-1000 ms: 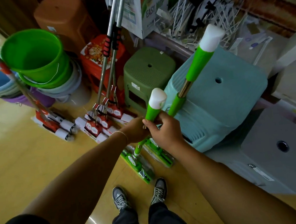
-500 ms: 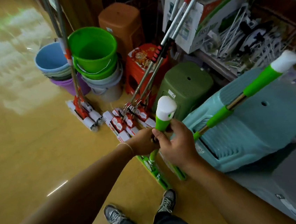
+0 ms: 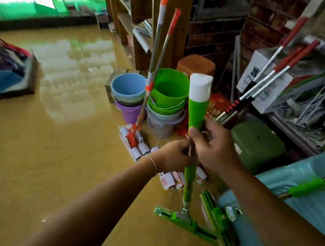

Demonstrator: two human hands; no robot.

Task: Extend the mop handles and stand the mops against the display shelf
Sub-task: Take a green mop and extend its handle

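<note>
Green mop (white-capped handle), upright before green bucket: left hand and right hand both grip its shaft.

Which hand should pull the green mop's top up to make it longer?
Probably the right hand: it grips higher, just under the green-and-white handle top. The left hand holds the green mop lower, so it can steady it.

A green mop with white cap stands nearly upright, its head on the floor beside a second green mop.
</note>
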